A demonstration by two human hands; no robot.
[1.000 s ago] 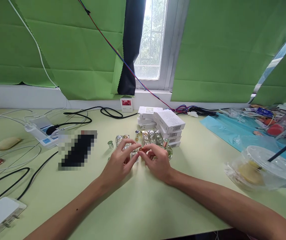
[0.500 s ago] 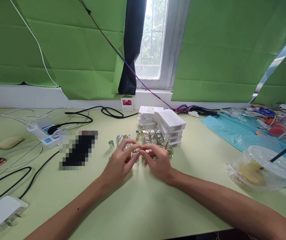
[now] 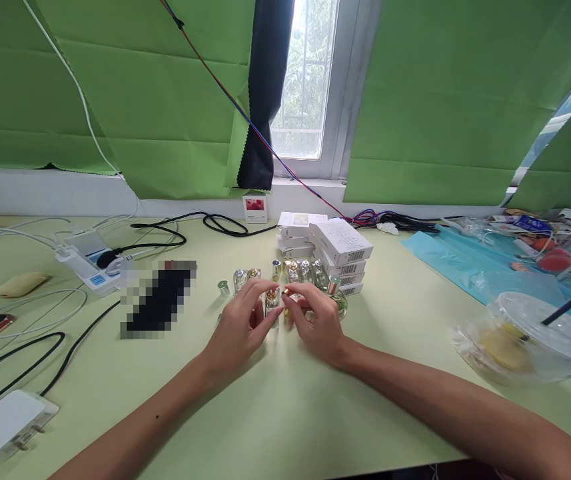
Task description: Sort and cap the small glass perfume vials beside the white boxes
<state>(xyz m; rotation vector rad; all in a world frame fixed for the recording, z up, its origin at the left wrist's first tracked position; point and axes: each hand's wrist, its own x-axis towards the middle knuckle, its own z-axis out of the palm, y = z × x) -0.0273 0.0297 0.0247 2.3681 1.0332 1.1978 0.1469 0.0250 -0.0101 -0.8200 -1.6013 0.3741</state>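
My left hand [image 3: 239,319] curls around a small clear glass perfume bottle [image 3: 271,303] with a gold top; part of the bottle is hidden by the fingers. Close beside it, my right hand [image 3: 316,321] pinches a small gold-coloured piece [image 3: 286,293] between thumb and forefinger, just apart from the bottle. Behind the hands stand several more glass bottles [image 3: 305,270] with metallic tops. A loose silvery-green cap [image 3: 223,288] is to the left of them, and another shiny cap [image 3: 334,285] is by the right hand.
Stacked white boxes [image 3: 341,241] stand behind the bottles. At right, a lidded plastic cup [image 3: 530,333] with a straw sits in a bag near a blue plastic sheet [image 3: 450,260]. A power strip [image 3: 88,267], cables and a white adapter [image 3: 8,427] lie at left.
My hands have drawn slightly apart at the fingertips. The gold piece in my right fingers and the bottle's top now show between them.
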